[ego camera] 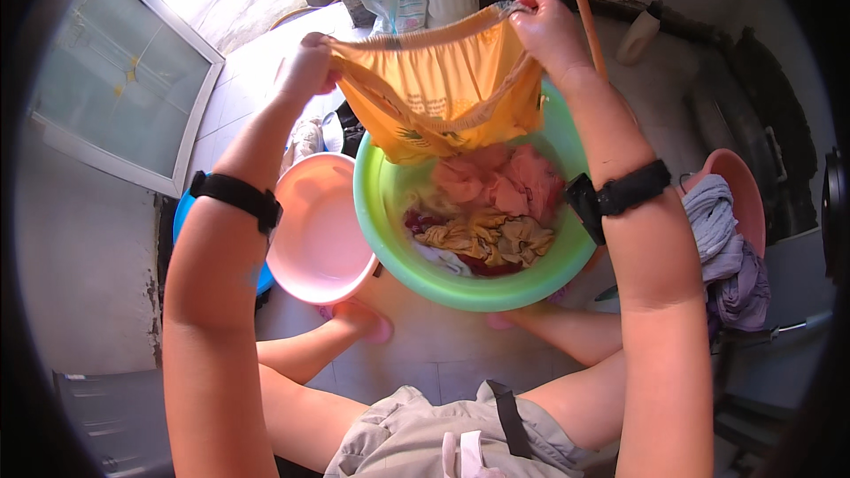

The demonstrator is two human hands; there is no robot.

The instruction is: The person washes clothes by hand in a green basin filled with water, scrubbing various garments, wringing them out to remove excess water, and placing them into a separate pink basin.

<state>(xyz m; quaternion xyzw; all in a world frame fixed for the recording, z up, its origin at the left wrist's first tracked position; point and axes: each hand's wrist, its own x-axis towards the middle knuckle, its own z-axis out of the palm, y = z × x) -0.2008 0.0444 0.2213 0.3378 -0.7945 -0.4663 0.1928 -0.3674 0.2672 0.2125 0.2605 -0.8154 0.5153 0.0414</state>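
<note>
Stretched between my two hands is an orange-yellow garment with an elastic waistband point(438, 89), its waist opening facing me and its lower part hanging down. My left hand point(309, 70) grips the band at one end. At the other end my right hand point(548, 30) pinches it, higher up. Below hangs over a large green plastic basin point(398, 279) on the floor. In that basin, salmon-pink cloth point(501, 176) and crumpled mustard-yellow cloth point(491, 236) lie in water, with dark red cloth and a white piece point(441, 259) beside them.
A pink plastic basin point(322, 232) stands left of the green one, partly over a blue basin point(182, 219). Grey and purple clothes point(720, 245) hang from a pink tub point(744, 192) on the right. An orange hose point(581, 6), a bottle point(639, 33) and a plastic bag point(395, 3) are farther back.
</note>
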